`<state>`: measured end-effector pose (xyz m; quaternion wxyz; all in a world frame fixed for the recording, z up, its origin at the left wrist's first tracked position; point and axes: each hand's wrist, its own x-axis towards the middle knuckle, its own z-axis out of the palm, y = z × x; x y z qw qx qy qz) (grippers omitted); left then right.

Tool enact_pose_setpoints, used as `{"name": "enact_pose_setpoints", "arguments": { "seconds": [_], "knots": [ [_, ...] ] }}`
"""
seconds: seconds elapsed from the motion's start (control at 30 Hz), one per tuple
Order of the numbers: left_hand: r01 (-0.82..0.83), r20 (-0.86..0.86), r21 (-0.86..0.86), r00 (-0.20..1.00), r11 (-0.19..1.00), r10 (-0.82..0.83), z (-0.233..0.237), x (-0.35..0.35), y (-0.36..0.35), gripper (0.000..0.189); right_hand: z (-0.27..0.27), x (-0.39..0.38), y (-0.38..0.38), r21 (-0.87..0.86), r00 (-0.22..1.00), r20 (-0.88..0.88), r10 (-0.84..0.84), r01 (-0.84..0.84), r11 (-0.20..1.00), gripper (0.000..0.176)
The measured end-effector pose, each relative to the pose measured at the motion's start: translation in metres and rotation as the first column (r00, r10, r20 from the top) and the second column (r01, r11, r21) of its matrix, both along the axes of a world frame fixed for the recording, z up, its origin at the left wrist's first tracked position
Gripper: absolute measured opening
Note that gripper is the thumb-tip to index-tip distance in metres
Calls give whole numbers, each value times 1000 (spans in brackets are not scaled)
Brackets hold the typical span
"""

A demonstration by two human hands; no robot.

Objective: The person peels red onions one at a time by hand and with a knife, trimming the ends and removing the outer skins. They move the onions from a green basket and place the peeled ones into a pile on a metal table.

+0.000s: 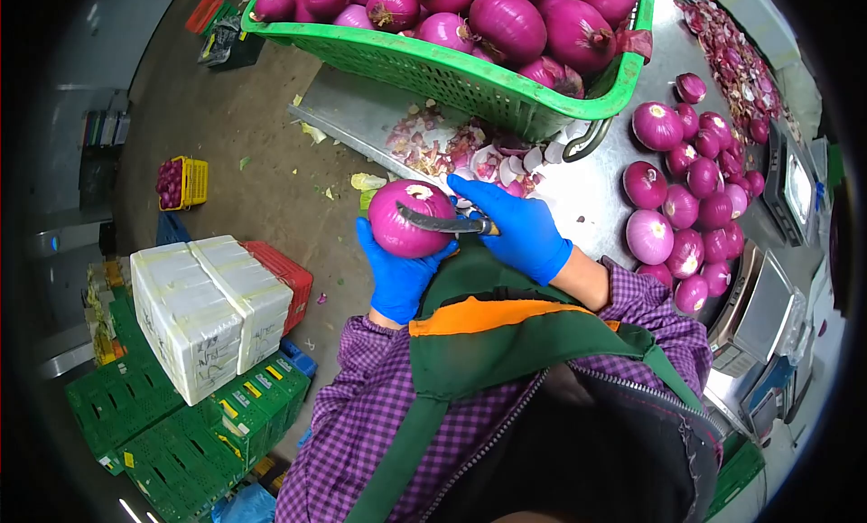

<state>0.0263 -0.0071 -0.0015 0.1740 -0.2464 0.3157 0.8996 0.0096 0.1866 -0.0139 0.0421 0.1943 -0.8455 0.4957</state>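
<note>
My left hand (397, 275), in a blue glove, is closed around a large red onion (406, 229) from below and the left side. The onion's pale cut end faces up. In my right hand (519, 227), also gloved in blue, is a knife (442, 223) with a dark curved blade and a light handle end. The blade lies across the onion's upper right side, and its tip is near the pale end. Just beyond my hands, onion skins and pale cut slices (488, 162) lie scattered on the metal table (348, 107).
A green crate (433, 71) heaped with red onions stands at the table's far side. Several peeled-looking onions (682, 202) lie to the right, before a scale (795, 193). White foam boxes (203, 311) sit on green crates (172, 442) at left. Farther back is a yellow crate (194, 182).
</note>
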Motion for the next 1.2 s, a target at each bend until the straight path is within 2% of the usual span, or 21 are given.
{"name": "enact_pose_setpoints", "arguments": {
  "seconds": [0.1, 0.23, 0.3, 0.37, 0.43, 0.47, 0.5, 0.57, 0.6, 0.7, 0.77, 0.83, 0.87, 0.9, 0.93, 0.97, 1.03, 1.1, 1.13, 1.17, 1.2],
  "knots": [
    [45, 14, -49, 999, 998, -44, -5, 0, -1, 96, -3, 0, 4, 119, 1000, 31, -3, -1, 993, 67],
    [151, -7, 159, 988, 976, -152, -16, 2, -5, 89, -10, -4, 11, 132, 979, 181, -93, 69, 989, 59],
    [167, 5, 206, 985, 964, -172, -16, 2, 1, 83, -6, -9, 5, -377, 985, 175, 3, 64, 924, 46],
    [232, -39, -409, 962, 883, -271, -15, 3, 14, 90, 1, -6, -4, -534, 971, 199, 135, -8, 846, 41],
    [117, -98, -665, 965, 738, -241, -80, 12, -11, 85, -11, -2, -5, -484, 982, 190, 9, 85, 871, 26],
    [274, -47, -104, 959, 956, -280, -62, 8, -8, 84, -14, -3, 1, -433, 978, 201, -61, 144, 890, 22],
    [302, 16, 489, 935, 818, -355, -39, 2, -4, 83, -18, -2, 7, -388, 970, 209, -123, 197, 900, 19],
    [639, -211, 424, 759, 641, -617, -33, -6, 2, 85, -28, 4, 17, -342, 934, 280, -224, 315, 885, 25],
    [672, -223, 425, 727, 606, -649, -35, -10, 6, 85, -32, 9, 26, -368, 901, 404, -156, 317, 874, 25],
    [690, -97, 316, 706, 651, -702, -42, -16, 19, 82, -48, 30, 50, -541, 907, 393, -152, 361, 760, 23],
    [677, -14, 226, 722, 701, -692, -44, -16, 32, 82, -55, 48, 71, -563, 844, 517, -141, 460, 687, 24],
    [821, 17, -152, 558, 550, -829, -11, -29, 80, 83, -77, 66, 93, -556, 788, 598, -145, 538, 634, 26],
    [847, -257, -347, 326, 402, -910, 0, -31, 114, 85, -111, 79, 99, -724, 826, 564, 6, 491, 485, 29],
    [886, -385, -314, 208, 340, -899, 31, -35, 163, 70, -140, 87, 103, -848, 854, 494, 164, 431, 310, 32],
    [902, -416, -262, 216, 344, -883, 33, -34, 198, 83, -142, 89, 105, -643, 877, 466, -113, 424, 637, 34],
    [917, -477, -324, 56, 234, -877, 37, -40, 240, 89, -143, 90, 107, -333, 888, 288, -360, 445, 832, 37],
    [733, -493, -602, -27, 318, -870, 53, -27, 324, 84, -142, 94, 115, 34, 751, 621, -224, 260, 965, 42],
    [603, -464, -721, -52, 342, -884, 61, -24, 397, 95, -160, 98, 115, 103, 930, 347, -122, 91, 991, 46],
    [249, -593, -788, -60, 563, -803, 68, -16, 409, 103, -174, 100, 109, -175, 917, 394, -66, 146, 974, 47],
    [110, -440, -895, -77, 431, -894, 54, -19, 444, 111, -195, 103, 103, -432, 902, 432, 0, 207, 878, 48],
    [6, -306, -952, -102, 307, -946, 37, -25, 484, 108, -216, 99, 101, -672, 768, 605, 211, 350, 653, 50]
  ]
}}
